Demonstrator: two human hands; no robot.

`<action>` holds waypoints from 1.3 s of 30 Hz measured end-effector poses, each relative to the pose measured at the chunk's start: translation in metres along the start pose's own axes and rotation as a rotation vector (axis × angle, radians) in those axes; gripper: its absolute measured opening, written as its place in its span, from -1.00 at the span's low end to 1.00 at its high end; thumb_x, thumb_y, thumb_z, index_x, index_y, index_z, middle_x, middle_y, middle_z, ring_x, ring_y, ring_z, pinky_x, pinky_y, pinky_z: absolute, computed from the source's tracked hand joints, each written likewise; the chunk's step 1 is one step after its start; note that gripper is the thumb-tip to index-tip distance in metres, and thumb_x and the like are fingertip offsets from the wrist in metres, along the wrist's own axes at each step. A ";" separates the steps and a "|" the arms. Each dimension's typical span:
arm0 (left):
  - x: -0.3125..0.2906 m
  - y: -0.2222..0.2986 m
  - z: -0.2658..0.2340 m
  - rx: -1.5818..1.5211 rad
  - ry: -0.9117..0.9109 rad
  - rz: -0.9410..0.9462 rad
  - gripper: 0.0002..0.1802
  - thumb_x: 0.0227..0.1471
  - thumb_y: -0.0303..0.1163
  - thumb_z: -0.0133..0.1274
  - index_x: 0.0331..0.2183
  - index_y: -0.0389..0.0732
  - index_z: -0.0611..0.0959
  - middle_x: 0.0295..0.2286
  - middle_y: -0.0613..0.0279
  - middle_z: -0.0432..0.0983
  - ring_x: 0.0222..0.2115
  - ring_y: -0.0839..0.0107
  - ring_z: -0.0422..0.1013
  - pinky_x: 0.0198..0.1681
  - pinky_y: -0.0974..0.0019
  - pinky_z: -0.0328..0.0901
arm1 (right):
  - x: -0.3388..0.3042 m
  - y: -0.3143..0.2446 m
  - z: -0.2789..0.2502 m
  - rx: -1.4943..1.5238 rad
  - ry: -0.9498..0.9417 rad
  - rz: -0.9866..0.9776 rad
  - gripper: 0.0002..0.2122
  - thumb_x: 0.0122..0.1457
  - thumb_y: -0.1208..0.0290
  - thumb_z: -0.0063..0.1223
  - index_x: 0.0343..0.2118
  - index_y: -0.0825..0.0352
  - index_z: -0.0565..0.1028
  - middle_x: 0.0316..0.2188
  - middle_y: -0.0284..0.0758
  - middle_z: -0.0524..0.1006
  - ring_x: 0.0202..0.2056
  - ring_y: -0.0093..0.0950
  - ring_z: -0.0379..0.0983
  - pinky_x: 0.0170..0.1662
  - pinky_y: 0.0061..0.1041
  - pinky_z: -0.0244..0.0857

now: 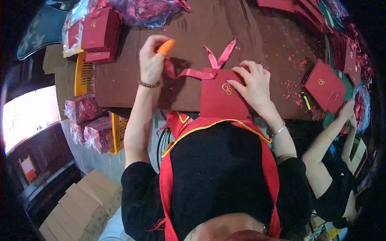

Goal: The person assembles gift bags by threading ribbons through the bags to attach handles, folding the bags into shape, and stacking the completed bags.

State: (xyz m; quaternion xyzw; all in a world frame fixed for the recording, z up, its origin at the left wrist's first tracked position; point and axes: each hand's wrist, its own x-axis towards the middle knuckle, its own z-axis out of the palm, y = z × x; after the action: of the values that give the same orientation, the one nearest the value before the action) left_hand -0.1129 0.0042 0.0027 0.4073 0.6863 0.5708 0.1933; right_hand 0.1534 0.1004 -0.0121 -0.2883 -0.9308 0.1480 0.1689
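A dark red paper bag (219,96) with a gold emblem lies at the table's near edge, against my red apron with yellow trim (201,125). Pink ribbon (197,73) comes out of its top: one length runs left to my left hand (152,60), and two ends (220,58) stick up in a V. My left hand is raised over the table, its fingers closed on the ribbon. An orange cover (166,47), like a finger cot, shows at its fingertips. My right hand (253,84) lies with fingers apart across the bag's upper right part, touching it.
Stacked red bags (101,30) and plastic-wrapped pink material (146,10) sit at the back left. Wrapped boxes (98,134) are by a yellow crate (83,74). At right are another red bag (325,86), a yellow-black pen-like tool (306,101), pink scraps and a co-worker's arms (335,128).
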 end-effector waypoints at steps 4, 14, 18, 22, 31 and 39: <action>-0.010 0.032 0.046 0.217 -0.449 0.110 -0.84 -0.12 -0.50 0.02 -0.37 -0.25 0.54 -0.47 0.12 0.48 -0.41 0.25 0.42 -0.36 0.31 0.31 | 0.007 -0.009 -0.006 -0.010 -0.035 -0.013 -0.69 -0.16 0.18 0.19 -0.32 0.15 0.50 -0.32 -0.40 0.34 -0.24 -0.41 0.27 -0.20 -0.34 0.09; -0.029 0.027 0.064 0.463 -0.739 0.118 -0.86 -0.11 -0.38 0.03 -0.44 -0.22 0.54 -0.48 0.07 0.45 -0.37 0.11 0.40 -0.33 0.15 0.28 | -0.001 0.019 -0.026 0.214 -0.046 0.008 -0.71 -0.15 0.26 0.22 -0.33 0.21 0.48 -0.25 -0.30 0.34 -0.19 -0.31 0.27 -0.15 -0.38 0.17; -0.031 0.016 0.065 0.425 -0.719 0.180 -0.86 -0.11 -0.41 0.05 -0.43 -0.24 0.53 -0.48 0.09 0.45 -0.40 0.19 0.41 -0.36 0.23 0.28 | -0.004 0.026 -0.025 0.607 -0.238 0.175 -0.72 -0.05 0.29 0.16 -0.28 0.30 0.46 -0.24 -0.23 0.34 -0.16 -0.36 0.29 -0.08 -0.50 0.17; -0.027 0.012 0.070 0.032 -0.635 -0.193 -0.87 -0.05 -0.51 0.02 -0.35 -0.28 0.49 -0.51 0.31 0.43 -0.49 0.58 0.34 -0.46 0.49 0.25 | -0.008 0.030 -0.013 0.944 -0.371 0.469 -0.73 -0.03 0.31 0.12 -0.29 0.35 0.43 -0.36 -0.26 0.43 -0.35 -0.58 0.33 -0.25 -0.57 0.21; -0.049 0.023 0.106 -0.047 -0.435 -0.010 -0.70 -0.01 -0.50 -0.03 -0.17 -0.27 0.39 -0.42 0.22 0.39 -0.45 0.52 0.33 -0.39 0.43 0.26 | -0.011 0.031 0.008 0.809 -0.268 0.460 -0.74 -0.03 0.34 0.12 -0.30 0.35 0.43 -0.58 -0.34 0.44 -0.54 -0.65 0.27 -0.43 -0.57 0.21; -0.032 0.051 0.085 -0.409 -0.271 -0.038 -0.70 0.05 -0.48 -0.14 -0.14 -0.36 0.44 -0.29 0.07 0.46 -0.29 0.40 0.40 -0.14 0.38 0.27 | -0.018 0.031 0.015 0.825 -0.187 0.484 -0.71 -0.02 0.30 0.13 -0.27 0.35 0.43 -0.64 -0.36 0.40 -0.60 -0.66 0.23 -0.50 -0.59 0.18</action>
State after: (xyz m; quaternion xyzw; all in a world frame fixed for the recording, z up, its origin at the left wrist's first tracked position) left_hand -0.0145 0.0336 0.0209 0.4195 0.5318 0.6343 0.3727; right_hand 0.1762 0.1113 -0.0411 -0.3910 -0.7118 0.5651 0.1455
